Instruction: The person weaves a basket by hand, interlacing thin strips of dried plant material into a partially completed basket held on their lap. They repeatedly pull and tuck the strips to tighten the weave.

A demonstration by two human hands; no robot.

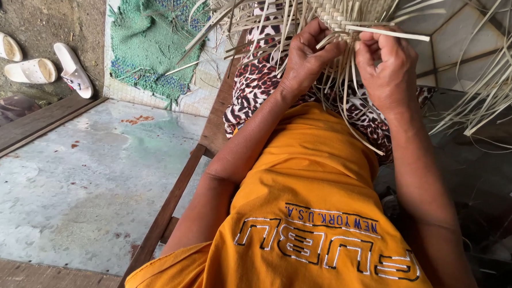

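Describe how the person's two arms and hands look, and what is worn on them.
Both forearms are bare down to the wrists. Left hand and right hand wear no gloves, and no rings, watch or bracelets show. Short sleeves of an orange T-shirt with stitched lettering cover the upper arms only. Fingers are bare too.

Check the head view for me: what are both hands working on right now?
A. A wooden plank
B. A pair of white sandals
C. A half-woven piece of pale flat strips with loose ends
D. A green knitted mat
C: the left hand and right hand both pinch pale strips at the edge of the woven piece, whose loose ends fan out around them.
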